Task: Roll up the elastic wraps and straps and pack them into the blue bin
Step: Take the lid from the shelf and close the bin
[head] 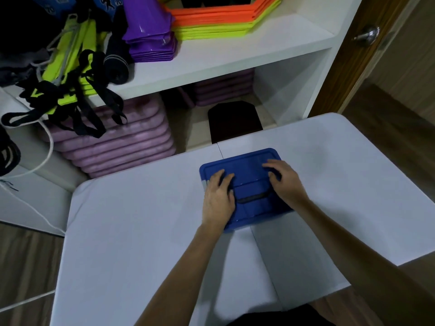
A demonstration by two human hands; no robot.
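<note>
The blue bin [247, 168] stands in the middle of the white table [131, 231] with its blue lid on; a dark handle runs across the lid. My left hand [219, 198] lies flat on the lid's left side, fingers spread. My right hand [284, 182] presses on the lid's right side, its fingertips bent down onto the plastic. What is inside the bin is hidden. Black straps [77, 104] hang in a tangle off the shelf at the left, next to a rolled dark wrap [117, 67].
A white shelf [235, 52] behind the table holds purple cones [150, 36], orange and yellow hexagon rings [221, 17] and neon-yellow slats. Stacked purple pads [122, 147] and a black plate [235, 123] sit below it. A wooden door with a knob [369, 35] stands at right.
</note>
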